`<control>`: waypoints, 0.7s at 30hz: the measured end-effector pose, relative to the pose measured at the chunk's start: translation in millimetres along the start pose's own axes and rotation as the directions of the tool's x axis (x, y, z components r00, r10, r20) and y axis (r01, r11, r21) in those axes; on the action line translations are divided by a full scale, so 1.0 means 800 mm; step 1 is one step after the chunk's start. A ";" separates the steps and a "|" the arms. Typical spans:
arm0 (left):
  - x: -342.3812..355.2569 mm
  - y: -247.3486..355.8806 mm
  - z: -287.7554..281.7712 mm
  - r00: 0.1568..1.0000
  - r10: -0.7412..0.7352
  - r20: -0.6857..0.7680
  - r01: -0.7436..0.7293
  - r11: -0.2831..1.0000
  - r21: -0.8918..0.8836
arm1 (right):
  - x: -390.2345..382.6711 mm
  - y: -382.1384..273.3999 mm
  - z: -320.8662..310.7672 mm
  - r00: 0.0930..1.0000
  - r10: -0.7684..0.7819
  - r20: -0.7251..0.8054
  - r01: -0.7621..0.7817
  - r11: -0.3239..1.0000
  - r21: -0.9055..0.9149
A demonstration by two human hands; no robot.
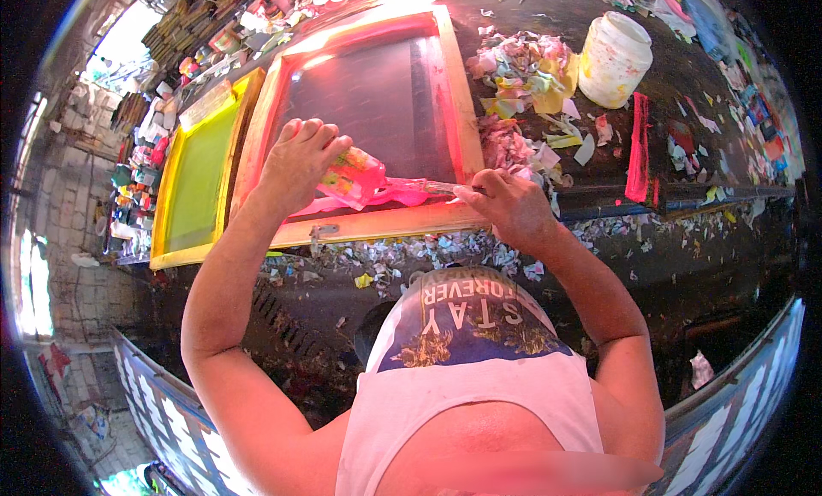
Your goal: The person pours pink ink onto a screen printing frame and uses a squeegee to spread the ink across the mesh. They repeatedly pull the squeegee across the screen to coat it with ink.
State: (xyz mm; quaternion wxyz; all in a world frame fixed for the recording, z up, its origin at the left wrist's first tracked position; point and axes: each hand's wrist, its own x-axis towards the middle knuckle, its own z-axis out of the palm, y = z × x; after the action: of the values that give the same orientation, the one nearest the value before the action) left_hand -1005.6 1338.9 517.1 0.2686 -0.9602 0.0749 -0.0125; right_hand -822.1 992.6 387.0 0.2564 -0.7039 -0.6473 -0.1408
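Pink ink (392, 196) coats the spatula (443, 188) and tilted container (353, 176) the hands (298, 164) (518, 207) hold.

On the tabletop (591, 181) I oversee, a side frame (202, 178) lies left of the central frame (368, 98), paper scraps (522, 61) lie to its right, and farther right a bar (638, 149) lies before a jar (615, 61). Over the central frame's near end, I hold a cup (354, 178) left of a spatula (437, 188).
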 end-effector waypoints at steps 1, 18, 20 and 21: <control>0.008 0.006 -0.001 1.000 0.002 -0.014 -0.002 1.000 0.006 | -0.007 0.007 -0.006 1.000 -0.001 0.001 0.001 1.000 -0.003; 0.082 0.054 -0.009 0.997 0.019 -0.076 -0.021 0.999 -0.027 | -0.087 0.072 -0.089 0.996 0.007 0.084 0.003 0.993 -0.118; 0.079 0.050 -0.009 0.998 0.002 -0.062 -0.006 0.998 -0.065 | -0.089 0.075 -0.090 0.998 -0.003 0.062 0.010 0.994 -0.109; 0.077 0.048 -0.009 0.999 -0.013 -0.052 0.009 0.997 -0.073 | -0.089 0.076 -0.088 0.999 -0.006 0.048 0.011 0.994 -0.105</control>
State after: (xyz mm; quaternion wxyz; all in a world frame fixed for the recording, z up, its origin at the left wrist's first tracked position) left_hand -950.6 1293.4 502.6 0.2314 -0.9691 0.0771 -0.0364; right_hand -761.7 892.9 397.2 0.2026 -0.7169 -0.6479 -0.1590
